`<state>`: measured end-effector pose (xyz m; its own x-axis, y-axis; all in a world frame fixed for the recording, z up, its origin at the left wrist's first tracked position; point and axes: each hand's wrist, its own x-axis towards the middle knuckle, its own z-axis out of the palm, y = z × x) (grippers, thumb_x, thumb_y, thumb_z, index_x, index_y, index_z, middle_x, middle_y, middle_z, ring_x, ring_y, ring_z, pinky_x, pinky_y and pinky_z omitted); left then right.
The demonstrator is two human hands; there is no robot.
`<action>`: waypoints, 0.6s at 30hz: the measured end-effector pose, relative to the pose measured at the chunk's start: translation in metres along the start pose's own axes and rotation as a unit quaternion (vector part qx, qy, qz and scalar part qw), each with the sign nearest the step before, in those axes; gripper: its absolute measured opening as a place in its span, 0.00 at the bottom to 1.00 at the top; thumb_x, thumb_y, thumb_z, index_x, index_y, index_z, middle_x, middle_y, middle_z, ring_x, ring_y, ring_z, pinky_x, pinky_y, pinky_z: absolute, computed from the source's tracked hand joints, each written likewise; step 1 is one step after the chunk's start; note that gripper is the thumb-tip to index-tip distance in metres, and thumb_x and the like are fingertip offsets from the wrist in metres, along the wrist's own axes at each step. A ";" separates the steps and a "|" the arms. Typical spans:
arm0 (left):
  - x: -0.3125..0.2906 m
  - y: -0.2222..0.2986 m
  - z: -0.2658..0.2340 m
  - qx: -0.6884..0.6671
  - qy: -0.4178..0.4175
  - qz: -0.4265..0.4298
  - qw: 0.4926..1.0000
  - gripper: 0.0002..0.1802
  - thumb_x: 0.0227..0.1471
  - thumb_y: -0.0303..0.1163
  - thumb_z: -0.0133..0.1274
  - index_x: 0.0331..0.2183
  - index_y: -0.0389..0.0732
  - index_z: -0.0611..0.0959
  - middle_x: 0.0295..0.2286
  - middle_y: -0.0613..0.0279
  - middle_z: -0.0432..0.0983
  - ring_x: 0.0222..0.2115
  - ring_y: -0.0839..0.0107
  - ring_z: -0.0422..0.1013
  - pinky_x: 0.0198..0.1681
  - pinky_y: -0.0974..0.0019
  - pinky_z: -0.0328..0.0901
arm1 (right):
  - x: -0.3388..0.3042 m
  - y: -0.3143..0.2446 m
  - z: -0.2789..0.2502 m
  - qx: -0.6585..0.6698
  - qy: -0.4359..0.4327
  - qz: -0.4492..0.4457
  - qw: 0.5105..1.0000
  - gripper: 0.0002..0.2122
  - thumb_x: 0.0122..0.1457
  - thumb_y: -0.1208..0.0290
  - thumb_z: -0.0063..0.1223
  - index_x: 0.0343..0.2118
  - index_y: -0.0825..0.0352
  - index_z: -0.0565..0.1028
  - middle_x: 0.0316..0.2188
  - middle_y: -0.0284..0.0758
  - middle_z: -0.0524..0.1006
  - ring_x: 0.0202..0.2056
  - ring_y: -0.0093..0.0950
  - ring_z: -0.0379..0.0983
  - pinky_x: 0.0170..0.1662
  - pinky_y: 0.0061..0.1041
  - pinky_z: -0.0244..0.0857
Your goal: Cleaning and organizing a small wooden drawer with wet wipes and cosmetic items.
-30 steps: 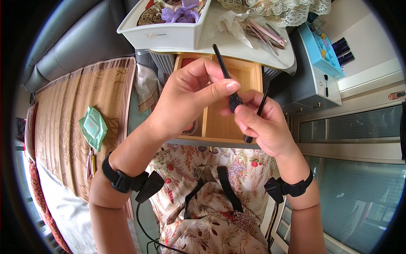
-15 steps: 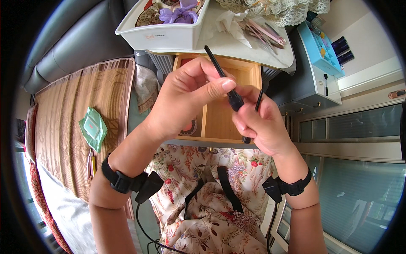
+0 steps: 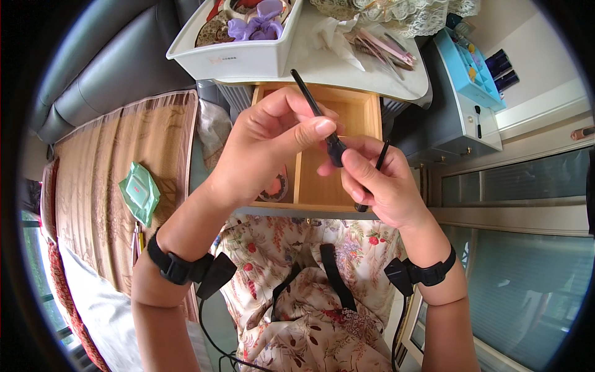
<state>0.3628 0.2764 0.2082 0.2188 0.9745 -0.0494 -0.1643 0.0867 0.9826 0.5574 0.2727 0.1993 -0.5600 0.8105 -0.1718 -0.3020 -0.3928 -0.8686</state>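
My left hand (image 3: 257, 139) pinches a slim black makeup brush (image 3: 304, 87) between thumb and fingers, its handle pointing up and away to the left. The brush's wider dark end (image 3: 335, 153) meets the thumb and fingertips of my right hand (image 3: 387, 186). A second thin black stick (image 3: 382, 155), perhaps another brush, is tucked in the right hand's fingers, with its thicker dark end showing below them. Both hands are over a pulled-out wooden drawer (image 3: 370, 111); a round pink-and-dark item (image 3: 274, 188) lies in its left part, half hidden by my left wrist.
Behind the drawer, a white tabletop (image 3: 313, 62) bears a white bin (image 3: 238, 62) with a purple scrunchie, and combs (image 3: 387, 49). To the right, a cabinet holds a blue organizer (image 3: 468, 68) and a black brush (image 3: 478, 121). Green wipes (image 3: 140, 192) lie on the bed at left.
The brush in my left hand has shifted slightly left, its wider end now more exposed. My right thumb and fingers have loosened around that end. The second stick stays in the right hand.
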 end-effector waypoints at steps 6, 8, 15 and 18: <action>0.004 0.002 0.006 0.012 -0.005 0.041 0.999 0.07 0.53 0.33 0.54 0.30 0.42 0.74 0.33 0.64 0.77 0.28 0.81 0.70 0.25 0.77 0.62 | -0.001 -0.008 -0.003 -0.055 -0.013 -0.056 0.997 0.13 0.56 0.73 0.55 0.43 0.67 0.70 0.29 0.31 0.76 0.17 0.09 0.56 0.17 0.11 0.45; 0.002 0.010 0.011 -0.003 -0.009 0.048 0.999 0.10 0.53 0.35 0.55 0.27 0.43 0.72 0.33 0.66 0.78 0.22 0.87 0.68 0.14 0.84 0.58 | -0.005 -0.019 0.000 0.007 -0.015 0.026 1.000 0.12 0.54 0.72 0.59 0.40 0.70 0.72 0.25 0.23 0.72 0.20 0.07 0.57 0.21 0.09 0.49; -0.008 0.024 0.025 0.012 0.001 0.034 0.999 0.06 0.53 0.27 0.53 0.34 0.38 0.77 0.33 0.59 0.77 0.35 0.74 0.73 0.42 0.69 0.67 | -0.015 -0.023 -0.001 -0.151 0.010 -0.139 0.979 0.18 0.52 0.74 0.61 0.45 0.70 0.71 0.28 0.23 0.72 0.24 0.08 0.61 0.27 0.09 0.55; -0.011 0.034 0.033 -0.033 -0.031 0.028 0.999 0.03 0.54 0.26 0.52 0.32 0.39 0.76 0.33 0.60 0.77 0.35 0.75 0.72 0.40 0.70 0.67 | -0.027 -0.041 -0.004 -0.075 -0.032 -0.053 0.995 0.21 0.52 0.74 0.61 0.49 0.70 0.70 0.23 0.21 0.70 0.21 0.08 0.59 0.24 0.10 0.52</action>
<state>0.3861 0.2621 0.2484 0.2659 0.9638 0.0192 -0.2407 0.0470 0.9695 0.5877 0.2687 0.2375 -0.5810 0.8123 -0.0505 -0.2456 -0.2342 -0.9406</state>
